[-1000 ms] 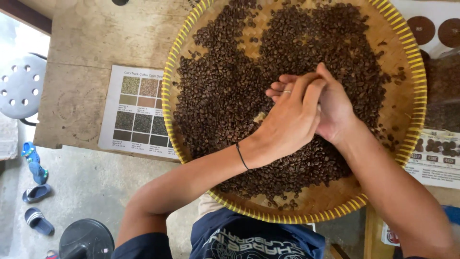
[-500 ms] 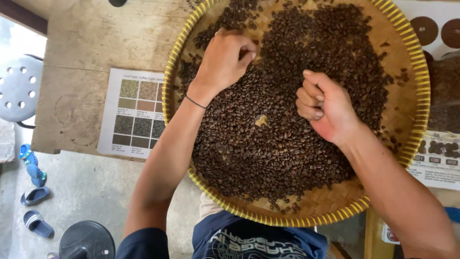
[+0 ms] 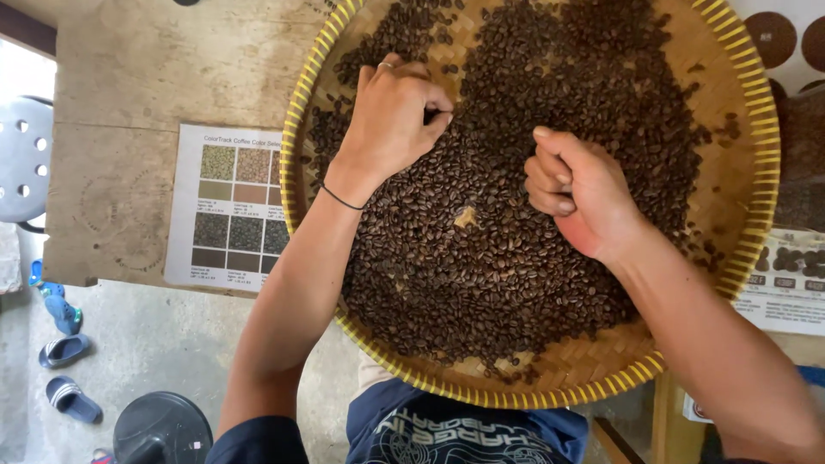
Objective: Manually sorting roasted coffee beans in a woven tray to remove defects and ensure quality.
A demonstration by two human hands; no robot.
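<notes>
L hand (image 3: 391, 116) fingers curled, palm down; R hand (image 3: 580, 193) loosely fisted.

Left hand (image 3: 391, 116) rests curled on coffee beans (image 3: 481, 258) in a woven tray (image 3: 748, 103); right hand (image 3: 580, 193), fist closed, sits just beside it. A colour chart (image 3: 228, 210) lies left of the left hand.

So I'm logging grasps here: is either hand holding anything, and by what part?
Cannot be told. The left hand rests curled on the roasted beans; the right hand is fisted above them, contents hidden.
</notes>
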